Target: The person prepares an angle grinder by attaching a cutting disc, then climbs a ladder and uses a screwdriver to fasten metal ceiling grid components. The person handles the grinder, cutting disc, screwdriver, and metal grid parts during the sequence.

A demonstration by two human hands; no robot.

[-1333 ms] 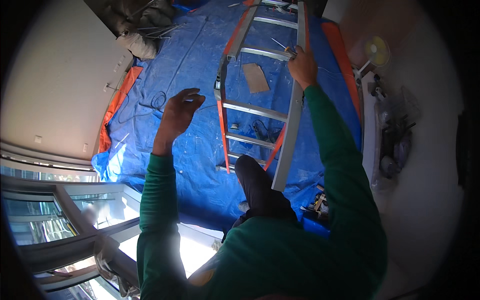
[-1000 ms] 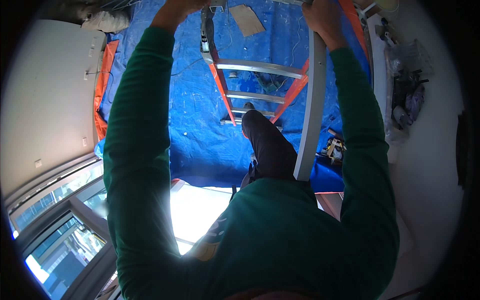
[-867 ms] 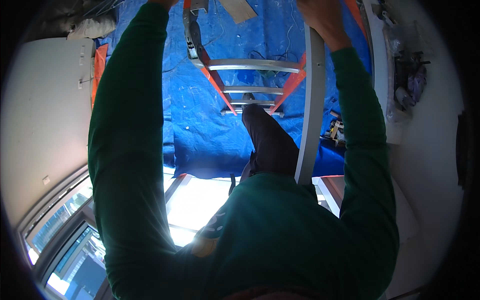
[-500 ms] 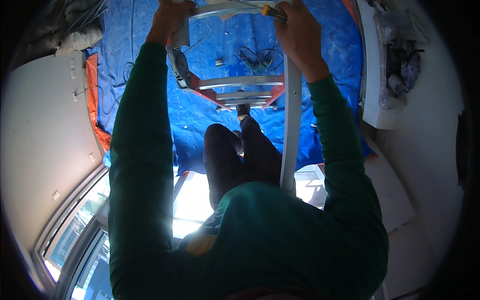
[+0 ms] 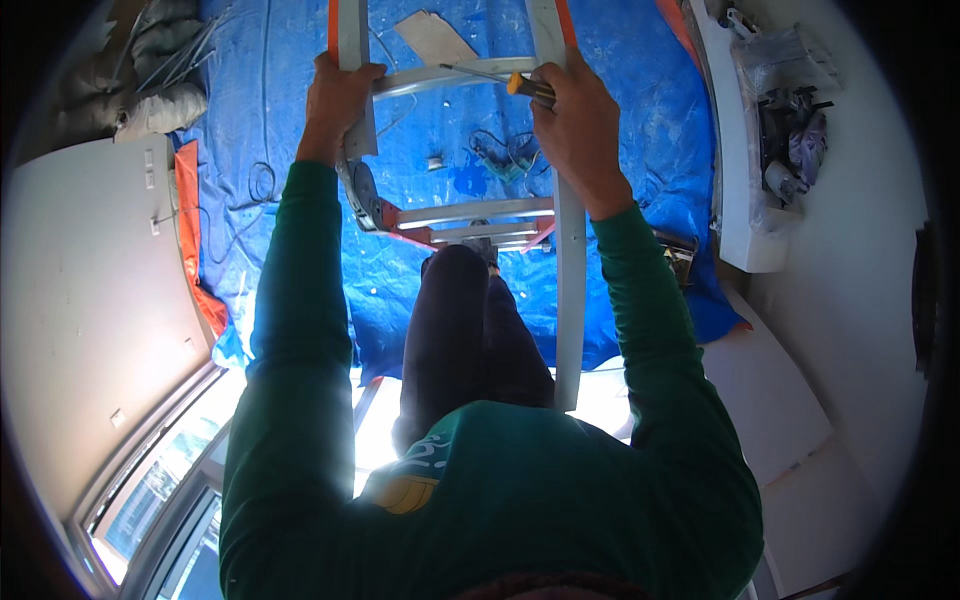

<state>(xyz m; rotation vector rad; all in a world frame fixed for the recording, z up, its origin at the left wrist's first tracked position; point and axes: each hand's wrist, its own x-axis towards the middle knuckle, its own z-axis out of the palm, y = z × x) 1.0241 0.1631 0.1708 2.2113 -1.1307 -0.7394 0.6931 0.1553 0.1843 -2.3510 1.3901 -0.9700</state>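
A metal ladder with red-orange parts stands before me, its grey right rail [image 5: 570,300] running down toward my body. My left hand [image 5: 335,110] is closed around the left rail, just beside a curved rung [image 5: 425,78]. My right hand [image 5: 582,130] is closed against the right rail and holds a screwdriver [image 5: 530,90] with a yellow and black handle. Its thin shaft points left along that rung. Below my hands, a hinge [image 5: 368,200] sits on the left side, near lower rungs [image 5: 475,210]. My legs [image 5: 470,330] are at the ladder's foot; my shoes are partly hidden.
A creased blue tarp [image 5: 400,290] covers the floor, with a cable and tool [image 5: 505,155] and a cardboard piece [image 5: 435,38] on it. Sacks [image 5: 160,105] lie far left. A white ledge [image 5: 735,150] at right bears plastic-wrapped items. Windows [image 5: 165,480] are at lower left.
Both hands and the ladder now appear lower in the picture, showing more of the upper rails. My legs have shifted, one knee now forward. Both hands remain on the ladder.
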